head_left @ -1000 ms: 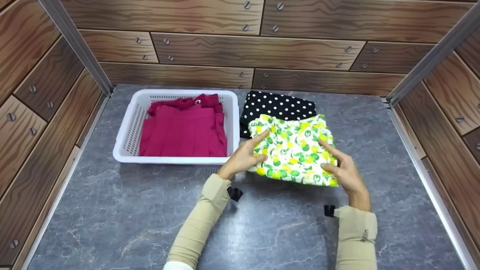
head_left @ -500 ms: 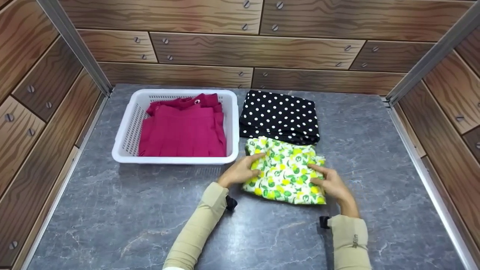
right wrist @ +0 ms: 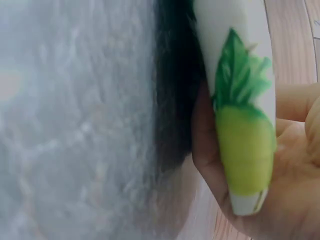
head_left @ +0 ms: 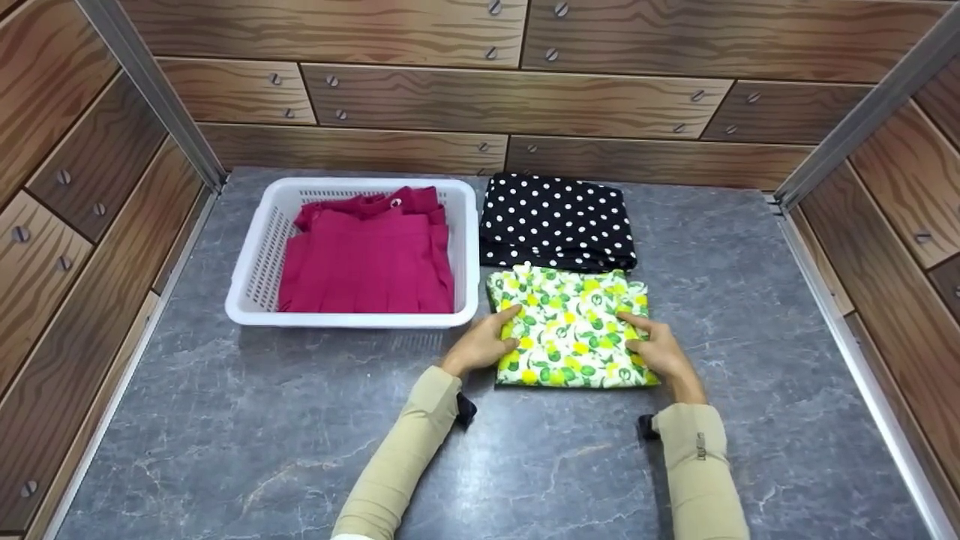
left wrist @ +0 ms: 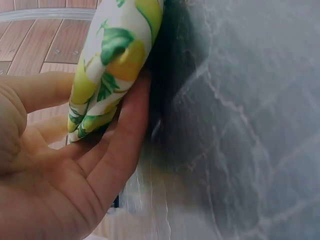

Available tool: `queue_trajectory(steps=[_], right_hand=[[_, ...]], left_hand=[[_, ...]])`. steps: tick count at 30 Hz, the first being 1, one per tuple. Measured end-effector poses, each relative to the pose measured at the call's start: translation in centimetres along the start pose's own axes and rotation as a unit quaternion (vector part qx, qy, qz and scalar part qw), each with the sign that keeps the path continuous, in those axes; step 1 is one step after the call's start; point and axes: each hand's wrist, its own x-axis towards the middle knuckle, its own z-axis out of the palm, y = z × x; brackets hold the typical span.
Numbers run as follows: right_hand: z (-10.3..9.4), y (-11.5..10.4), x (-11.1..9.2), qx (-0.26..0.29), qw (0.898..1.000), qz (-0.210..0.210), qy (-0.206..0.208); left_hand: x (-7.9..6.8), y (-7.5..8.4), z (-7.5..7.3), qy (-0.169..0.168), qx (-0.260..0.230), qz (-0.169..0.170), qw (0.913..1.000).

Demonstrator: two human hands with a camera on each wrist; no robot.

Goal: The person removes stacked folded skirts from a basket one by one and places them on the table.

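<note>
A folded garment with a lemon print on white (head_left: 570,326) lies low over the grey tabletop, between both hands. At its left edge, my left hand (head_left: 480,345) grips it; the left wrist view has the thumb on top and fingers (left wrist: 131,122) tucked beneath the folded layers. My right hand (head_left: 661,352) holds the right edge the same way, and in the right wrist view the garment's rounded fold (right wrist: 245,150) sits in the palm. Right behind it lies a folded black cloth with white polka dots (head_left: 559,217). The fingertips under the print are hidden in the head view.
A white plastic basket (head_left: 352,320) stands left of the polka-dot cloth, with folded maroon garments (head_left: 367,262) inside. Wood-patterned panels (head_left: 517,105) wall the grey marbled table (head_left: 300,427) at the back and both sides.
Both hands have brought the lemon-print garment nearer and slightly left, off the polka-dot cloth, then a little back and straighter. The polka-dot cloth has shifted slightly toward the back wall.
</note>
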Motion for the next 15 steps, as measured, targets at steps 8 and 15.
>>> queue_trajectory(steps=[8, 15], right_hand=[[0.74, 0.14, -0.49, -0.016, 1.0, -0.023, 0.004], [0.74, -0.14, -0.67, -0.014, 1.0, -0.025, 0.006]], left_hand=[[-0.21, -0.27, -0.35, -0.001, 0.007, -0.001, 1.0], [-0.77, 0.21, -0.66, -0.005, 0.06, -0.014, 0.9981]])
